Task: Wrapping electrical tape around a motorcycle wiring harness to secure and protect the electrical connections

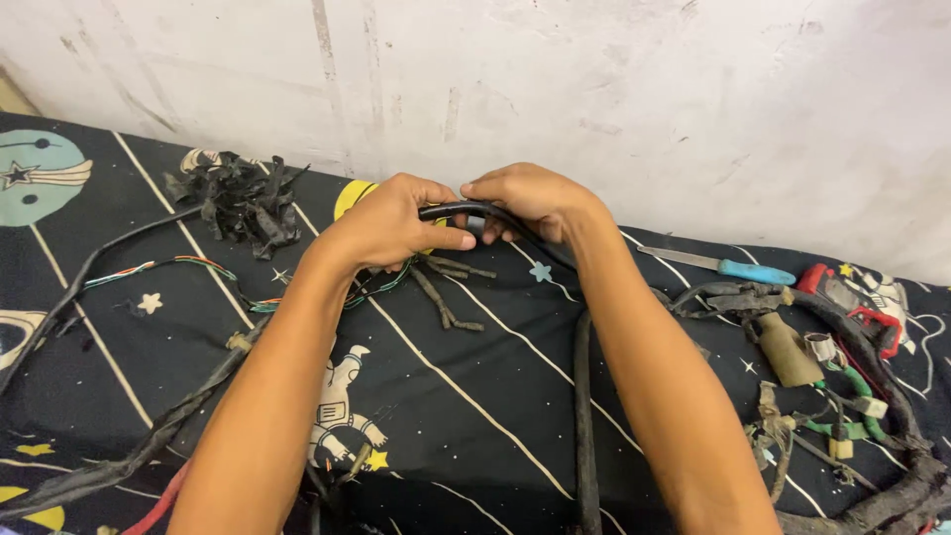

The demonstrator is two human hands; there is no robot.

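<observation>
Dark printed cloth (475,396), left hand (391,223), right hand (530,198), fingers gripping stiff bent black cable (466,209)

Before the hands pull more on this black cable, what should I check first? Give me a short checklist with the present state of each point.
1. Both hands on the cable: ok. The left hand and right hand grip the black cable close together at its bend.
2. Knife away from the hands: ok. The blue-handled knife lies apart, to the right near the wall.
3. Cable free along its run: cannot tell. It leaves the picture at the bottom.
4. Loose coloured wires clear of the grip: cannot tell. They pass under the left hand.
5. Connector bundle not snagged on the cable: cannot tell.
</observation>
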